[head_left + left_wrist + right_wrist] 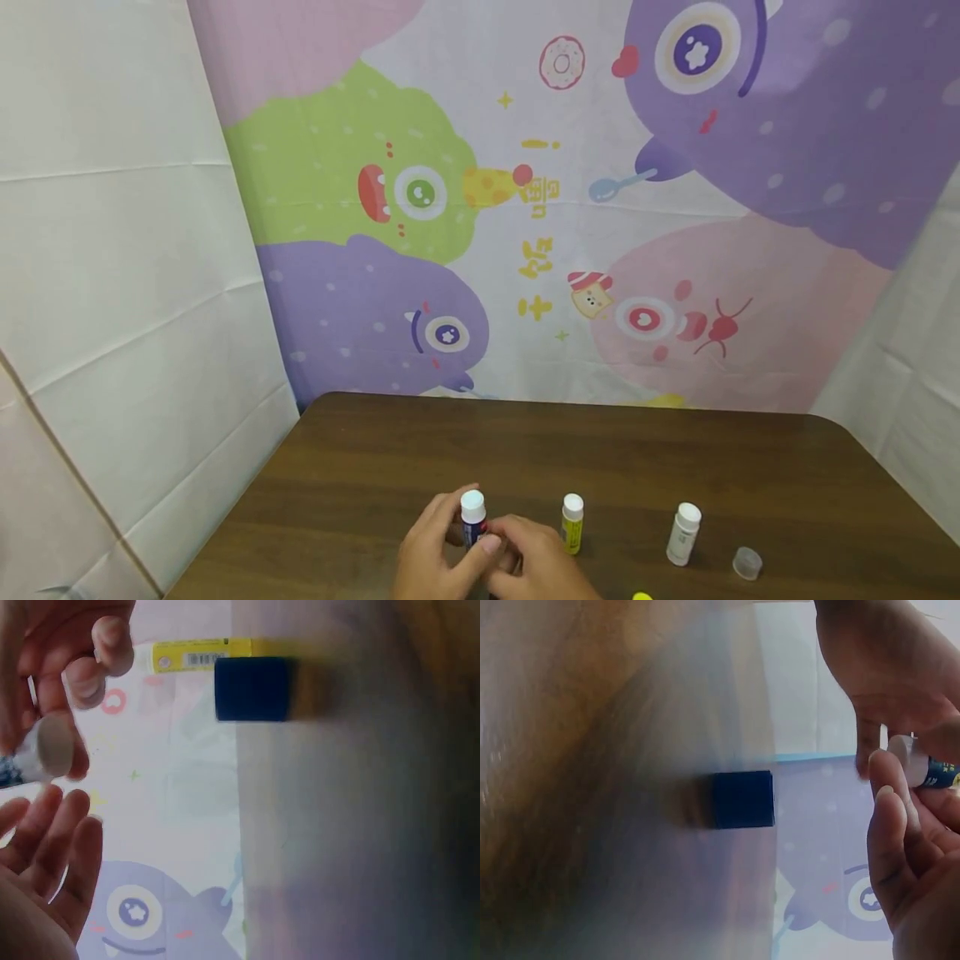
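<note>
Near the table's front edge, my left hand (429,546) holds an upright dark blue glue stick (474,530) with a white top, thumb on the near side. Close on its right, my right hand (542,560) has its fingers at the lower part of the same stick. A white lower end (56,748) shows between the hands in the left wrist view; the fingers partly hide the body. A dark blue cap (744,799) stands on the table below the hands. Just right of the right hand is a yellow glue stick (572,525) with a white top.
A white glue stick (682,535) stands farther right on the brown wooden table (360,454), with a clear cap (747,564) beside it. Part of a yellow item (642,596) shows at the bottom edge. A cartoon-monster cloth (555,367) hangs behind the table.
</note>
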`<action>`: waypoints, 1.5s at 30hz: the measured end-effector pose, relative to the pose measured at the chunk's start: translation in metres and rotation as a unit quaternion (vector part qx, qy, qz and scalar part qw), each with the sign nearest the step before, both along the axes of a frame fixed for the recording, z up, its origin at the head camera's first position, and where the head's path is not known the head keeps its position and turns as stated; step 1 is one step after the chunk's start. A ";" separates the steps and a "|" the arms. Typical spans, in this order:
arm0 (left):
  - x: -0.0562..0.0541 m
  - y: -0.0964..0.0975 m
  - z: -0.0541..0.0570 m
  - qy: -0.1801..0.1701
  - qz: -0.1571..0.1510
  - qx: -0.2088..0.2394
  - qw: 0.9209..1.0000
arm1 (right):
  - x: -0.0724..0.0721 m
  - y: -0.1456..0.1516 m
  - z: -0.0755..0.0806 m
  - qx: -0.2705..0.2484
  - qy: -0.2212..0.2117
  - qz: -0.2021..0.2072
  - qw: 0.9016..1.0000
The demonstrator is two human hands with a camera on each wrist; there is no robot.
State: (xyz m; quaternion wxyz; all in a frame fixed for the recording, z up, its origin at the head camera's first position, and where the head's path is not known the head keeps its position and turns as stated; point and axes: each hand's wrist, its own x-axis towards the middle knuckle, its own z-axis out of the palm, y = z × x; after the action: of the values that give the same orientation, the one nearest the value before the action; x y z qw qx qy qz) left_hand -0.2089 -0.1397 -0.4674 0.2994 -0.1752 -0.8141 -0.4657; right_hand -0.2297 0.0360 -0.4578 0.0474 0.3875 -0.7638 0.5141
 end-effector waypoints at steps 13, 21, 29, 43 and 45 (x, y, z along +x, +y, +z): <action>-0.007 -0.002 0.001 0.033 0.025 -0.004 0.999 | -0.012 -0.006 -0.005 0.034 -0.002 -0.057 0.998; -0.009 -0.007 0.003 -0.068 0.094 0.002 0.993 | -0.017 -0.006 -0.001 0.057 -0.055 -0.041 0.996; -0.015 -0.013 0.009 -0.163 0.137 -0.072 0.974 | -0.013 0.001 0.000 0.077 -0.083 -0.035 0.993; -0.022 -0.015 0.002 -0.191 0.152 -0.122 0.962 | -0.010 0.005 -0.004 0.074 -0.079 -0.017 0.994; -0.023 -0.014 0.002 -0.195 0.162 -0.127 0.959 | -0.010 0.005 -0.004 0.075 -0.082 -0.018 0.994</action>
State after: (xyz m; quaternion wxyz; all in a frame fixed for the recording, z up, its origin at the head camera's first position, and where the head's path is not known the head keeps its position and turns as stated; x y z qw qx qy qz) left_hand -0.2323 -0.1537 -0.4653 0.1816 0.0167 -0.9267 -0.3285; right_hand -0.2400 0.0407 -0.4622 -0.0355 0.3324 -0.8083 0.4848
